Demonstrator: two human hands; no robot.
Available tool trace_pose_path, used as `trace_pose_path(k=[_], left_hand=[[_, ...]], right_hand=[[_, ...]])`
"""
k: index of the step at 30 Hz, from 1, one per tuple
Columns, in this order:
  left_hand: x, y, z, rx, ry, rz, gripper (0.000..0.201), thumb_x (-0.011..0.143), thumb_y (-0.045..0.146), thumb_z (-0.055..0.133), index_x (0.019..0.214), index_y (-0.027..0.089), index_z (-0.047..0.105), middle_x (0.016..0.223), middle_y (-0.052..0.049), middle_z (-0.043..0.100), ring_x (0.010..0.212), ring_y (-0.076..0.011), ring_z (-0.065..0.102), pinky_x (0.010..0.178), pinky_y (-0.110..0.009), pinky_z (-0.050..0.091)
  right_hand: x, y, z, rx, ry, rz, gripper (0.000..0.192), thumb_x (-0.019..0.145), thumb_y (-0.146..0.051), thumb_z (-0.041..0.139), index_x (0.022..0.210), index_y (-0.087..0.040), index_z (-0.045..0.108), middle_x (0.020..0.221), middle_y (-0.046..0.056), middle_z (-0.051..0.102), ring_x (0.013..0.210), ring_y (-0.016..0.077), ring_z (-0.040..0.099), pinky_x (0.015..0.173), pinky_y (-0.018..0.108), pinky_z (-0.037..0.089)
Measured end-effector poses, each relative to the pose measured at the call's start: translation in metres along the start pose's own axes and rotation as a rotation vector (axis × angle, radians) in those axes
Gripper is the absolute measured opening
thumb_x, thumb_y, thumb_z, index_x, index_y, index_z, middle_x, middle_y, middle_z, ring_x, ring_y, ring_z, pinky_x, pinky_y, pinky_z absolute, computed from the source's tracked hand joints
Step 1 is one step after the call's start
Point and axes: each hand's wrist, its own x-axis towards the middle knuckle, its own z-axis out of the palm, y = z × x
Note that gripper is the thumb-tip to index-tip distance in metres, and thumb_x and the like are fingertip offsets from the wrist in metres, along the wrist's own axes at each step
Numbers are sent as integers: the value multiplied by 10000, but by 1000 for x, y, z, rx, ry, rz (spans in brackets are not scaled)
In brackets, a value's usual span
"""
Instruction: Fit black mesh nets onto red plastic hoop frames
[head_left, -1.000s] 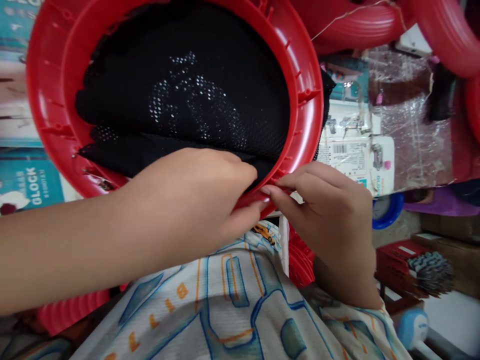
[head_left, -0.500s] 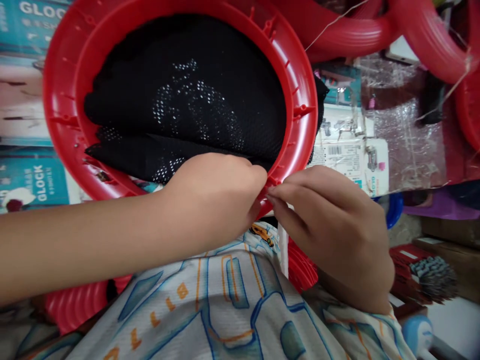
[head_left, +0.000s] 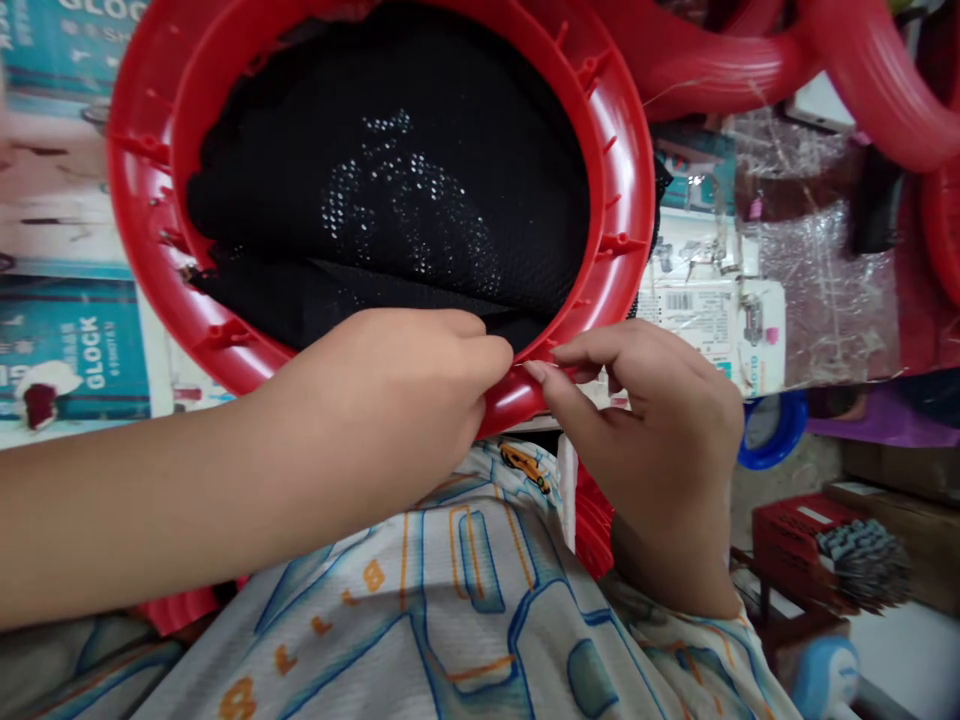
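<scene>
- Head view: I am holding a red plastic ring (head_left: 622, 160) up in front of me, with black mesh cloth (head_left: 390, 190) filling its opening.
- My left hand (head_left: 390, 410) is curled around the ring's lower rim, fingers pressing the mesh edge against it.
- My right hand (head_left: 645, 420) is pinching narrowly at the same spot on the rim; what sits between thumb and forefinger I cannot tell.
- I judge I am fixing the mesh edge onto the rim near its small pegs.
- The next move would be calling for a steady left grip and a fine, careful pull just along the rim.
- Behind, boxes (head_left: 67, 350) and wrapped packets (head_left: 817, 290) are standing on shelves.
</scene>
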Motion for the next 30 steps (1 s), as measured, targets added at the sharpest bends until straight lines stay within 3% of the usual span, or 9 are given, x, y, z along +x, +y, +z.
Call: trace_pose_path(k=[3,8,12,15,21,26,30], left_hand=[[-7,-2,-4,-7,-64,-2,185,773,89,501,632,192,560,635,-15,542,564,-171,508,519,-284,305],[-23,-12,-1,-49,-62,10,271,829,116,451,990,210,648,810,-34,688,648,-208,613,576,-315,385],[-24,-9,0,149,64,107,211,870,216,449,729,210,606,660,-48,624,654,-295,617,621,-411,405],[-15,-2,-1,180,92,57,313,915,260,421,627,210,533,622,-53,583,661,-299,628,610,-406,391],[3,-3,1,121,-41,24,236,895,206,456,679,181,545,675,-60,607,686,-257,655,632,-367,406],[3,-5,7,167,81,98,214,875,196,503,668,179,553,615,-54,592,620,-259,646,577,-355,362],[3,-7,9,164,95,111,226,903,225,489,713,176,601,620,-58,620,595,-257,641,552,-351,321]], right_hand=[[-3,-6,-2,23,-2,2,26,902,-218,688,902,-241,677,807,-4,736,719,171,670,668,322,501],[-3,-10,2,62,-23,-78,61,920,-173,650,963,-203,681,878,16,755,836,178,691,777,323,532],[-3,-9,11,57,-28,-95,99,913,-147,640,997,-170,688,909,26,761,861,184,694,796,324,541],[-4,-7,15,63,2,-125,83,909,-146,639,973,-159,691,889,32,759,839,186,692,779,325,546],[-6,-6,9,28,31,-175,158,906,-140,655,1062,-163,665,917,32,752,843,172,691,780,309,550],[-1,-7,-5,-69,6,-228,268,914,-117,638,1168,-200,629,885,11,713,821,161,666,782,299,541],[7,-5,-8,-61,-61,-340,210,950,-112,578,1137,-199,614,935,20,711,879,166,651,831,305,533]])
